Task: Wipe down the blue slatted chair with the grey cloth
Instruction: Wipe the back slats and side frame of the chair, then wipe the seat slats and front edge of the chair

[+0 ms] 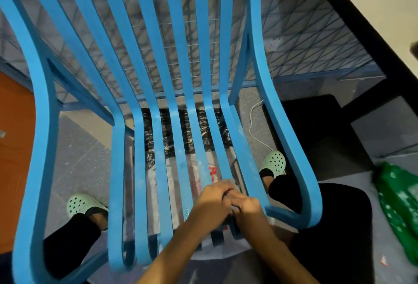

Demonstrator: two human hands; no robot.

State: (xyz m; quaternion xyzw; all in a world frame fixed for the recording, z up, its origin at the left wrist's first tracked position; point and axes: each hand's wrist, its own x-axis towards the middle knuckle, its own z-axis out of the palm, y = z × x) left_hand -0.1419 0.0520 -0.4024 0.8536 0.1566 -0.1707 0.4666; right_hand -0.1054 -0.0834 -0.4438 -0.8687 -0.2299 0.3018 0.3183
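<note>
Below, blue chair [40,148] (grey speckled floor [79,154])

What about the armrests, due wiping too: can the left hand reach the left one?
Probably yes: the left hand, holding the grey cloth on the seat slats, has nothing between it and that armrest.

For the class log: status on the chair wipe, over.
Left hand, right hand gripping grey cloth. Cloth on right seat slats, blue chair. Slats unobstructed.
</note>
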